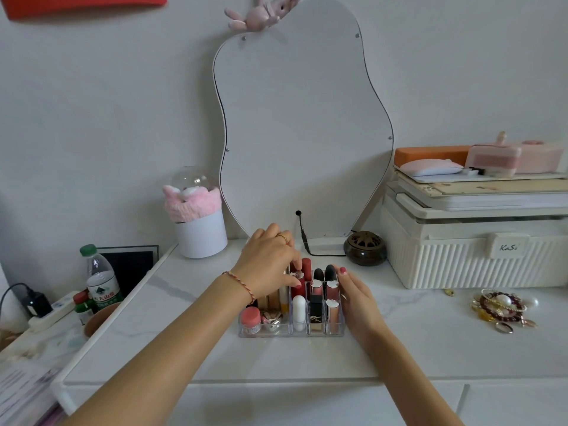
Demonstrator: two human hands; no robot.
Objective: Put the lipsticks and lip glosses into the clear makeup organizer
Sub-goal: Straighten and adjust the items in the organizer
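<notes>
Clear acrylic compartmented makeup organizer (336, 329) stands at the middle of the white marble-patterned tabletop (415, 339), nearer its front edge than the wall; its slots hold upright lipsticks and glosses. Legible marks: gold interlocked monogram on the black square lipstick case (315, 318) in the front row, reads as YSL; "KaSi"-like script on the tag of the cream ribbed storage box (473, 259) at right, last letter unclear; green label with Chinese characters on the clear plastic water bottle (100, 281) at left, not readable.

Left hand (270, 265) lies over the organizer's rear left part, fingers curled down, fingertips pinching the top of a dark red lipstick tube (297, 285); gold ring on one finger, braided cord at the wrist. Right hand (356, 299) rests flat against the organizer's right wall, fingers straight.

Hidden: the rear left compartments sit under the left hand; the gold tubes (273, 299) beside the wrist show only in part. A pink-lidded small jar (251, 319) stands in the front left cell.

Open marble lies in front of the organizer and to its right, up to the heap of beaded bracelets and rings (501, 309); a dark round incense burner (364, 249) stands behind.
</notes>
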